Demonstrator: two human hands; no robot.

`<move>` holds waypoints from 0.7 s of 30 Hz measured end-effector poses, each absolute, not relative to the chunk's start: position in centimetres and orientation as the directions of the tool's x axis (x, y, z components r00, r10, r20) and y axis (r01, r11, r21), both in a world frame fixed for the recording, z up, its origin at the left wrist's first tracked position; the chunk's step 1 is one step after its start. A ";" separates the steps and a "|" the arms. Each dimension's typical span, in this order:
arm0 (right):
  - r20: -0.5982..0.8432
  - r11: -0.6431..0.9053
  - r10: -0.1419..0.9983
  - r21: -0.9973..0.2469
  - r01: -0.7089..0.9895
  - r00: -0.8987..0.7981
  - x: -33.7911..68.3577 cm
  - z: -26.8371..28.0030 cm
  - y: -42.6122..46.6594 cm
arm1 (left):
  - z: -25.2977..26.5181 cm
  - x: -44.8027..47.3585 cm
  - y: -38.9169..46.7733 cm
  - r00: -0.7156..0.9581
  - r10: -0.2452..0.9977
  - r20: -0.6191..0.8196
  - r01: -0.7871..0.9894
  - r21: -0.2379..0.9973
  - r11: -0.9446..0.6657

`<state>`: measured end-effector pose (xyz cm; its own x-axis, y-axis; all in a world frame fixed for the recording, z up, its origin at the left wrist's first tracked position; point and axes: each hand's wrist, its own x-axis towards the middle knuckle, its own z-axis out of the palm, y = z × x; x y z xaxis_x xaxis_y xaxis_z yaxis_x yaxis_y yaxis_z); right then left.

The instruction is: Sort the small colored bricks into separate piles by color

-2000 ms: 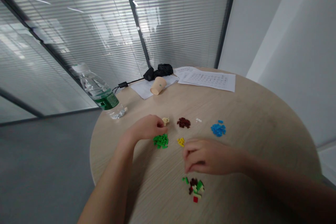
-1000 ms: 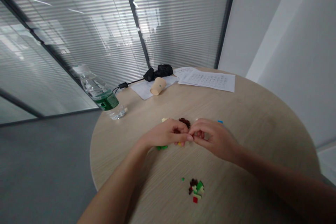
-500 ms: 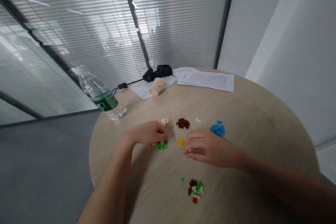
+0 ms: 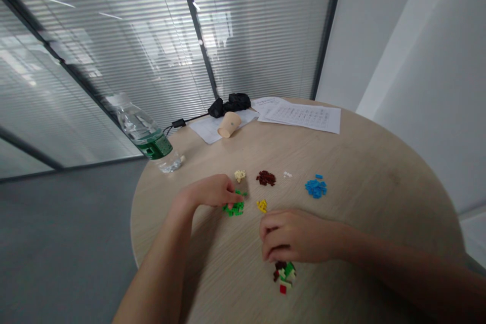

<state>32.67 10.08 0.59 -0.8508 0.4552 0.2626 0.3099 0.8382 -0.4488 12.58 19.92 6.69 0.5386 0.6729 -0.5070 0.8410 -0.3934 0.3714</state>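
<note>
My left hand (image 4: pixel 215 191) reaches down to a pile of small green building bricks (image 4: pixel 236 209), with its bent fingers closed at the pile's far side. Whether a brick sits between the fingertips is hidden. My right hand (image 4: pixel 290 237) is curled, palm down, just beyond a mixed cluster of brown, green, cream and red bricks (image 4: pixel 287 274). Its fingertips are pressed together, and what they hold, if anything, does not show. A small heap of yellow bricks (image 4: pixel 261 205) lies between the two hands, a little beyond the right one.
Farther back are piles of cream bricks (image 4: pixel 240 175), dark red-brown bricks (image 4: pixel 266 178), white pieces (image 4: pixel 287 174) and blue bricks (image 4: pixel 316 188). A water bottle (image 4: pixel 150 136) stands at left. A paper cup (image 4: pixel 229 124) lies near printed sheets (image 4: pixel 304 115) and a black bundle (image 4: pixel 237 102).
My right hand has moved toward me, from beside the yellow bricks to the mixed cluster, uncovering the blue pile. My left hand has shifted slightly at the green pile, showing more of it.
</note>
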 end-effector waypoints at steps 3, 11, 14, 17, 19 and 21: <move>0.261 0.841 0.457 -0.439 0.316 -0.850 32.7 1.1 10.1 | 6.8 12.4 20.1 0.545 0.680 -0.490 0.837 0.365 -0.408; 0.431 0.701 0.710 -0.504 0.504 -0.557 34.6 2.4 11.4 | 6.6 12.9 21.0 0.633 0.759 -0.151 0.766 0.267 -0.585; 0.493 0.689 0.724 -0.499 0.525 -0.482 35.0 2.6 11.8 | 6.3 13.3 21.1 0.750 0.646 -0.142 0.654 0.303 -0.693; 0.514 0.700 0.713 -0.475 0.534 -0.477 35.0 2.6 11.8 | 6.1 13.6 21.1 0.801 0.581 -0.148 0.595 0.311 -0.741; 0.521 0.703 0.709 -0.468 0.535 -0.476 34.9 2.6 11.8 | 5.9 13.6 21.1 0.808 0.563 -0.174 0.587 0.311 -0.747; 0.518 0.697 0.715 -0.473 0.539 -0.469 34.9 2.5 11.8 | 5.7 13.6 21.1 0.810 0.554 -0.191 0.585 0.310 -0.749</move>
<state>34.91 11.77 2.53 -0.4693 0.7149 0.5184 0.5394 0.6968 -0.4727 13.60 21.12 5.66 0.8103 0.5541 -0.1906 0.5853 -0.7493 0.3098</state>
